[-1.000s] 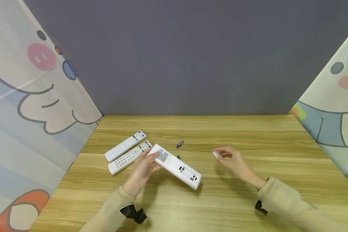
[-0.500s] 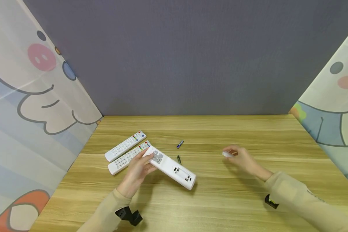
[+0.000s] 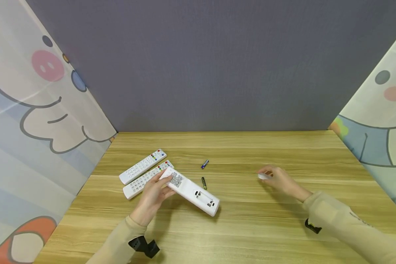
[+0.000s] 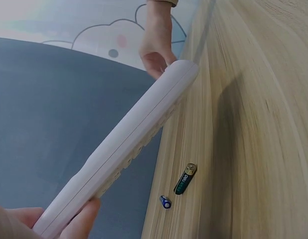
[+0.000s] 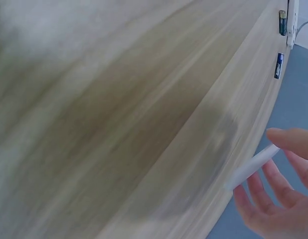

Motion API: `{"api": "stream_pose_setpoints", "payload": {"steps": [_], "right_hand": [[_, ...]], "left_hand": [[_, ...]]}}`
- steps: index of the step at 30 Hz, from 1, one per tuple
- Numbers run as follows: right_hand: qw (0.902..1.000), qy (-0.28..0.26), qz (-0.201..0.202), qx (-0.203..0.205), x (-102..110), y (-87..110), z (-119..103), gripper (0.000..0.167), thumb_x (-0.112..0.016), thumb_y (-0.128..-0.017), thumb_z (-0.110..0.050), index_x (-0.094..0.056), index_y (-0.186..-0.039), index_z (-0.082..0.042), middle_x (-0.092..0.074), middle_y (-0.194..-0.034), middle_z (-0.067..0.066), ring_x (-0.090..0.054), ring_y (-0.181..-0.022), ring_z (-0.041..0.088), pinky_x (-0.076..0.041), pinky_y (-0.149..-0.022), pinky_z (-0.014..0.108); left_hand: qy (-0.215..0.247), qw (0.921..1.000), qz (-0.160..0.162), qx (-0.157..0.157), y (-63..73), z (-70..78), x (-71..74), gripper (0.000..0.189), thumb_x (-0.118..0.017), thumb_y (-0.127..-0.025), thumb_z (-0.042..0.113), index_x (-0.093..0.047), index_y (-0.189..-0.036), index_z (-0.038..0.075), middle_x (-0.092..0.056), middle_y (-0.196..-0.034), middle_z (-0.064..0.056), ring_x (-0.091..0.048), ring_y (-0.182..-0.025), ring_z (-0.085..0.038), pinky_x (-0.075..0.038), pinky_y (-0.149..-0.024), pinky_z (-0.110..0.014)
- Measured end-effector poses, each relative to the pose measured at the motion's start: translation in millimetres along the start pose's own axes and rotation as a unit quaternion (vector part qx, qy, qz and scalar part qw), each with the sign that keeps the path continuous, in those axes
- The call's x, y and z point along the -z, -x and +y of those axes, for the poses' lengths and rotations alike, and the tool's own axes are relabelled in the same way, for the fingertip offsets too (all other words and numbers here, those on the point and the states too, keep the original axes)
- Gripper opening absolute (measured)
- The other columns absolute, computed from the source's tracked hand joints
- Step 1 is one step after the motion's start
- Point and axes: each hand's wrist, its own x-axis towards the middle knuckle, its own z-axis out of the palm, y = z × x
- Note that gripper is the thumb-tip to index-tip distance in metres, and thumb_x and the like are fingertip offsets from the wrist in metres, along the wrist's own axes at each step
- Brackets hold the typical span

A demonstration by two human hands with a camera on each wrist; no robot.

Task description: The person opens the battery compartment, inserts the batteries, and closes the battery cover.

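Observation:
My left hand (image 3: 152,198) grips one end of a white remote control (image 3: 191,191), thumb on top by the grey label. The remote is tilted back side up, and its battery compartment (image 3: 204,198) lies uncovered with no batteries inside. To the right, my right hand (image 3: 280,181) pinches a small white battery cover (image 5: 254,167) between thumb and fingers, above the table. A blue-and-silver battery (image 3: 205,164) lies on the wood beyond the remote. Nearer to the remote's far edge lies a dark green battery (image 3: 204,183) with a gold end.
Two white remotes lie buttons up at the left, the farther remote (image 3: 143,166) slanting alongside the nearer remote (image 3: 142,185), which my left hand partly overlaps in the head view. A grey panel (image 3: 217,73) stands along the back edge of the wooden table (image 3: 250,234).
My right hand has moved to the right with the battery cover. My left hand has drawn the remote slightly left, and the dark green battery now shows fully.

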Motion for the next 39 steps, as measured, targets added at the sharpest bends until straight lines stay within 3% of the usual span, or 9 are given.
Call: {"api": "stream_pose_setpoints", "payload": {"steps": [10,17,39], "right_hand": [[0.9987,0.047,-0.007,0.019,-2.6,-0.7,8.5,0.024,-0.061,-0.074,0.009,-0.062,-0.098,0.005,-0.057,-0.102,0.023,-0.056,-0.086,0.033,-0.050,-0.064,0.034],[0.9969,0.073,-0.015,0.027,-4.8,0.8,12.0,0.027,-0.062,-0.074,0.010,-0.061,-0.100,0.004,-0.056,-0.105,0.023,-0.054,-0.094,0.039,-0.049,-0.074,0.047],[0.9944,0.093,-0.020,0.046,-9.1,-1.5,16.2,0.026,-0.065,-0.072,0.008,-0.061,-0.097,0.002,-0.057,-0.102,0.022,-0.054,-0.091,0.037,-0.048,-0.074,0.048]], "left_hand": [[-0.007,0.9999,0.011,0.003,0.8,0.6,2.7,0.051,-0.047,-0.088,0.001,-0.029,-0.135,0.000,-0.058,-0.089,-0.004,-0.062,-0.073,-0.018,-0.053,-0.070,-0.030],[-0.003,0.9999,0.012,0.006,2.4,2.0,4.8,0.053,-0.049,-0.087,0.003,-0.027,-0.135,-0.002,-0.057,-0.094,-0.006,-0.063,-0.075,-0.019,-0.053,-0.073,-0.031],[-0.001,0.9999,0.012,0.010,2.4,7.2,11.3,0.052,-0.047,-0.088,0.002,-0.025,-0.135,-0.002,-0.057,-0.089,-0.005,-0.062,-0.077,-0.019,-0.052,-0.073,-0.031]]}}
